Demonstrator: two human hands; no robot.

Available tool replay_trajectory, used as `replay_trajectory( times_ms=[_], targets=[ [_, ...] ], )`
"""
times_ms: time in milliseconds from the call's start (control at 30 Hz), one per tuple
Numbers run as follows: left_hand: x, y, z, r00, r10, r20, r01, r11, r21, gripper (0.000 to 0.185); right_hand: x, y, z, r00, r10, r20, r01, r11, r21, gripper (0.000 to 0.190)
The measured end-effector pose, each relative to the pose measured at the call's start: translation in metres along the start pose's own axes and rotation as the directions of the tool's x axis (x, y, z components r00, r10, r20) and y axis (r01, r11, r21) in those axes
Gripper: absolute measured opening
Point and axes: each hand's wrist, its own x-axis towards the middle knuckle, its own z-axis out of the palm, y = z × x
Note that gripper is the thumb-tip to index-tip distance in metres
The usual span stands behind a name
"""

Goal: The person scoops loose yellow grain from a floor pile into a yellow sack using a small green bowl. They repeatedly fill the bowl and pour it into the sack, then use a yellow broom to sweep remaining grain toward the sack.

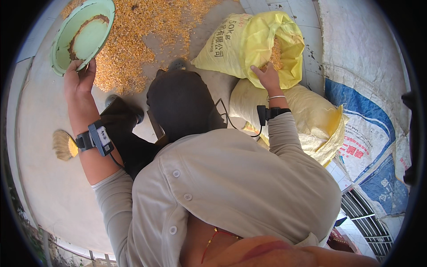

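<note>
A light green basin with a rusty brown ring inside (88, 38) is tilted at the upper left, its rim gripped by my left hand (80, 75). Loose corn kernels (130, 43) lie spread on the ground beside it. At the upper right, my right hand (268, 76) is at the mouth of a yellow woven sack (260, 43), thumb apart against the folded edge. Corn kernels (276, 55) show inside the sack. The fingers of that hand are partly hidden, so whether they grip the sack edge or kernels cannot be told.
A second, pale yellow woven sack (300, 103) lies below the first. Blue and white woven sheeting (363, 133) covers the right side. A straw brush or broom head (65, 146) rests on the floor at left. My shoes (115, 100) stand near the corn's edge. A cable runs near my right wrist.
</note>
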Motion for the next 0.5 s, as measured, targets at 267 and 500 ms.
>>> replay_trajectory(
  times_ms=[267, 500],
  targets=[
    [-0.012, 0.003, 0.005, 0.998, 0.054, -0.022, -0.055, 0.996, -0.067, 0.042, 0.021, 0.008, 0.029, 0.988, -0.047, -0.145, 0.01, 0.969, -0.245, 0.055],
    [-0.026, 0.018, -0.003, 0.991, 0.096, -0.098, -0.104, 0.992, -0.077, 0.034, 0.022, 0.04, 0.015, 0.969, -0.122, -0.217, 0.096, 0.988, -0.124, 0.027]
  ],
)
